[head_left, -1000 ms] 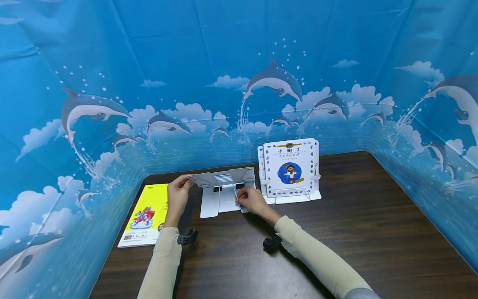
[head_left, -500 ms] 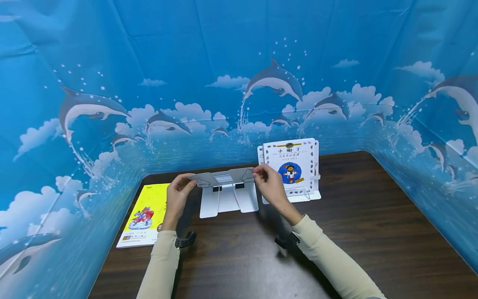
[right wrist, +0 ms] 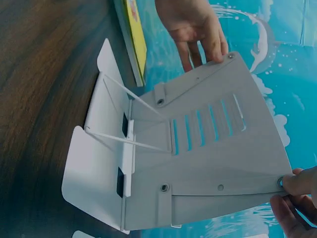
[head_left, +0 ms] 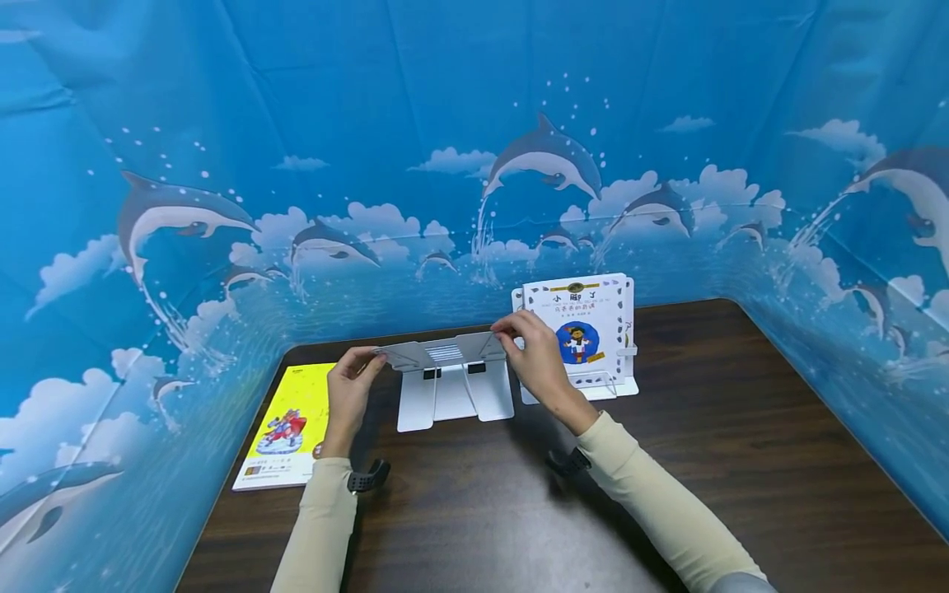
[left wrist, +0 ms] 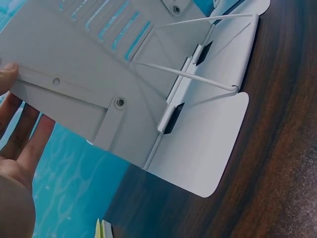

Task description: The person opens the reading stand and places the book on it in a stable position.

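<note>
A white metal book stand point(head_left: 493, 394) is unfolded on the table, its slotted back plate point(left wrist: 74, 54) raised and leaning over the flat base. A bent wire support point(left wrist: 198, 78) runs from the base to the slots. My left hand point(head_left: 348, 403) pinches the plate's upper left corner between thumb and fingers. At the opposite upper corner, my right hand point(head_left: 543, 366) pinches the plate's edge, thumb beside a rivet in the right wrist view. Both grips show there, with the left hand point(right wrist: 190, 22) at the top.
Right of it, a second white stand point(head_left: 628, 387) holds an upright picture book point(head_left: 544, 298), partly behind my right hand. A yellow-covered book point(head_left: 296, 391) lies flat at the left. A blue dolphin-print curtain point(head_left: 415, 165) lines the far side of the dark wooden table point(head_left: 460, 511).
My right hand has left the wire support, risen to the plate's upper right corner and shifted slightly left along its edge. The left hand has stayed at its corner.
</note>
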Action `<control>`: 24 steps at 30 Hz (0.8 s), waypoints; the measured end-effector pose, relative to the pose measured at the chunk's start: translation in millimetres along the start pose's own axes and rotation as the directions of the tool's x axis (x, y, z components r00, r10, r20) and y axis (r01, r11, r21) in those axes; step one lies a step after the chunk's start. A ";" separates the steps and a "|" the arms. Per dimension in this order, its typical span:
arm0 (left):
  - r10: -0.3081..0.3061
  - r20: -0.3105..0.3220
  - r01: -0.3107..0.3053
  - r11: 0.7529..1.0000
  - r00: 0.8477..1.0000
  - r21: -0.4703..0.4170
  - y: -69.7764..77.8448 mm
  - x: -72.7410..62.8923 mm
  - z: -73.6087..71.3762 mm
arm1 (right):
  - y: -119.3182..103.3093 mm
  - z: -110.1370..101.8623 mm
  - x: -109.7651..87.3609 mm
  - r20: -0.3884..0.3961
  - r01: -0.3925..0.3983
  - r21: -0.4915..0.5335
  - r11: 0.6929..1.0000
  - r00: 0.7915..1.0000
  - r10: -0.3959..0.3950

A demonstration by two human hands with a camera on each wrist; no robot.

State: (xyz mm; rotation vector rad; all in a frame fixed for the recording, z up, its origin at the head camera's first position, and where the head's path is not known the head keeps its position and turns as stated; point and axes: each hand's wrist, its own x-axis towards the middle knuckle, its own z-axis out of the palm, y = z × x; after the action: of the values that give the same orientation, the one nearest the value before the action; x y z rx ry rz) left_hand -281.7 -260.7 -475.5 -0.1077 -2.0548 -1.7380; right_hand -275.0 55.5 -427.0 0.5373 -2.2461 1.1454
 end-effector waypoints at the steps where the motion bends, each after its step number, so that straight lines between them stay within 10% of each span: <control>1: 0.000 0.001 0.000 1.000 1.000 0.004 -0.1 -0.8 -0.3 | 0.3 1.0 0.7 -0.005 0.000 -0.007 1.000 1.000 0.000; 24: 0.182 0.062 -0.184 0.983 0.981 0.022 9.9 -37.2 -6.8 | 16.9 17.4 49.3 0.109 0.063 -0.126 0.990 0.993 -0.050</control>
State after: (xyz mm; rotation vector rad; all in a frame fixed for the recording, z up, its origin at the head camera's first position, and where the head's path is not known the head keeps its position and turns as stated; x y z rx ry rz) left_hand -243.0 -257.0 -479.8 -0.3334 -2.0392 -1.6119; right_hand -327.5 45.7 -414.2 0.6177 -2.3602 0.9559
